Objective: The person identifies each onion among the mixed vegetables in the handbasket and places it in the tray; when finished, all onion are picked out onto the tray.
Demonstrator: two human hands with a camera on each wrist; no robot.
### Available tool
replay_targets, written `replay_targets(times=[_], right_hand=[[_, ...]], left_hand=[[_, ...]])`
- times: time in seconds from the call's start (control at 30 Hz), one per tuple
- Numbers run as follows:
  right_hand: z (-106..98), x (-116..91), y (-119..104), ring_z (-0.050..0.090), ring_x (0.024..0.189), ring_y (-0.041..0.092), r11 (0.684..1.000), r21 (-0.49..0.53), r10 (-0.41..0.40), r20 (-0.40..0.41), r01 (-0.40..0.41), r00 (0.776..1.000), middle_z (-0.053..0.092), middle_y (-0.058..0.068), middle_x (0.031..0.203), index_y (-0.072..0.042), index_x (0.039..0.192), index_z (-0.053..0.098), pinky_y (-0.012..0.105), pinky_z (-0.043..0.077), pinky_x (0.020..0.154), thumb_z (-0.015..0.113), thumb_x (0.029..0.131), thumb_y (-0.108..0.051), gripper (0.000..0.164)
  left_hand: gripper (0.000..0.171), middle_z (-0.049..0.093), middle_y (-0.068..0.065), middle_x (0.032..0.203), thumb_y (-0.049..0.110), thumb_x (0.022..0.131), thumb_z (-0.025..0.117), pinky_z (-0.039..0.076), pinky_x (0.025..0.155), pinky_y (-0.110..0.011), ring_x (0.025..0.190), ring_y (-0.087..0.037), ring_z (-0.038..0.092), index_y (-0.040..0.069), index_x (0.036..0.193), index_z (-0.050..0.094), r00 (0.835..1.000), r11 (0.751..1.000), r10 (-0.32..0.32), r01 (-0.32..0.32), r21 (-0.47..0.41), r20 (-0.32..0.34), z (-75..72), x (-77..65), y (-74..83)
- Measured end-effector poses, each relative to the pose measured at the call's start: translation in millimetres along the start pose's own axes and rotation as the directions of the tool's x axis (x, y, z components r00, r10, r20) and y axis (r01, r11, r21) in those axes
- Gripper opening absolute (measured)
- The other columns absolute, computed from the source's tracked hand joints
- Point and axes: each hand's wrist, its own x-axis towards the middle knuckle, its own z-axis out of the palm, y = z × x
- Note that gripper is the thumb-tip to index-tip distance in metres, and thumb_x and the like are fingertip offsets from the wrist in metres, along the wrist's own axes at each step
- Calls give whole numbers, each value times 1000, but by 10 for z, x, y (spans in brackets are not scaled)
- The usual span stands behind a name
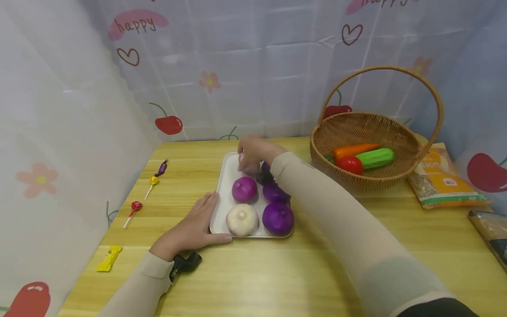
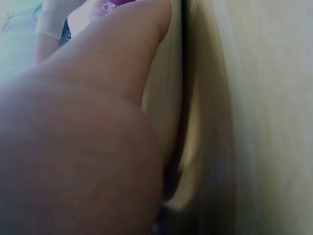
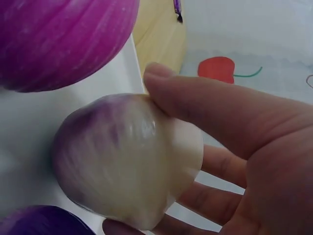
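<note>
A white tray [image 1: 224, 207] lies on the wooden table. My left hand [image 1: 194, 229] rests against its left front corner, fingers straight along the side and thumb at the front rim. Over the tray's far end my right hand [image 1: 253, 154] grips a white-and-purple garlic bulb [image 3: 122, 156], thumb on one side and curled fingers on the other. A magenta onion [image 1: 244, 189], a whitish garlic bulb [image 1: 242, 219] and a dark purple onion [image 1: 278, 219] sit nearer in the tray. More purple produce [image 1: 273, 193] is partly hidden by the right wrist.
At the right stands a wicker basket [image 1: 364, 178] holding a carrot, a tomato and a green cucumber-like vegetable. Beside it lies an orange-and-clear bag [image 1: 443, 180]. Lollipops [image 1: 136, 206] and wrapped candies [image 1: 109, 258] lie along the left. A printed curtain [image 1: 253, 88] surrounds the table.
</note>
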Motion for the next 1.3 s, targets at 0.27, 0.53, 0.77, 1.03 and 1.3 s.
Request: replay_targets(times=[0.27, 0.53, 0.77, 1.03, 1.3], right_hand=[[33, -6, 72, 59, 125, 32, 997, 34, -75, 4, 75, 997, 64, 18, 137, 2, 139, 66, 38, 47, 107, 87, 89, -32, 64], [-17, -100, 193, 57, 130, 34, 989, 135, -65, 5, 64, 998, 63, 21, 139, 1, 140, 63, 41, 43, 111, 86, 90, -30, 63], [-158, -255, 330, 55, 133, 35, 984, 159, -76, -22, 78, 997, 63, 22, 139, 1, 143, 62, 44, 43, 112, 86, 90, -29, 65], [-487, -689, 542, 58, 129, 34, 986, 147, -59, -97, 73, 993, 61, 15, 142, -6, 147, 61, 48, 46, 108, 79, 97, -35, 60], [-811, -1247, 861, 59, 128, 35, 990, 138, -10, -165, 33, 986, 60, 14, 144, -8, 150, 59, 53, 50, 104, 74, 101, -39, 60]], left_hand=[[136, 8, -21, 173, 82, 82, 70, 6, 125, -55, 158, -40, 3, -6, 166, 8, 1000, 1000, 1, -1, -5, 12, 10, -9, -6], [136, 8, -22, 172, 82, 82, 69, 5, 125, -54, 158, -40, 3, -6, 166, 9, 1000, 1000, 7, -7, 5, 9, 5, -7, -20], [136, 10, -23, 172, 80, 82, 71, 6, 125, -55, 157, -41, 4, -7, 165, 9, 1000, 1000, 16, -16, 3, 4, -3, 1, -42], [133, 9, -22, 172, 76, 84, 73, 7, 125, -57, 158, -41, 3, -5, 166, 8, 1000, 999, 4, -4, -49, 4, -24, -20, -95], [125, 14, -15, 173, 67, 86, 79, 21, 122, -58, 157, -34, 14, 5, 170, 10, 1000, 986, -10, 13, -168, 21, -226, -70, -231]])
